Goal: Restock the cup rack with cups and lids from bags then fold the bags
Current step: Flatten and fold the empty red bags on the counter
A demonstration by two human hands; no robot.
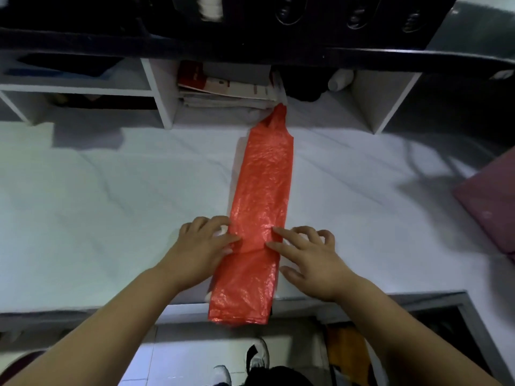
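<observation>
1. Two bare hands, left hand (204, 247) and right hand (308, 256), are pressing flat, each grip spread wide, clasping nothing.
2. The thin red plastic bag (260, 207) is lying on the white-covered table (111, 207), stretching from 6 toward 12 o'clock.
3. Probably light, limp and slippery; pinching its edges beside the crease should be working best.

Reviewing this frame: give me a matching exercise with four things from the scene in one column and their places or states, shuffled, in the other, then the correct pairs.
Things:
1. red plastic bag
2. left hand
3. pink cushion
4. stack of papers

Places or states:
A. in the open shelf compartment at the back
B. at the right edge of the white surface
C. flattened into a long strip, near end hanging over the front edge
D. pressing on the strip's left edge, opposite the right hand

Pairs: 1-C, 2-D, 3-B, 4-A
</observation>
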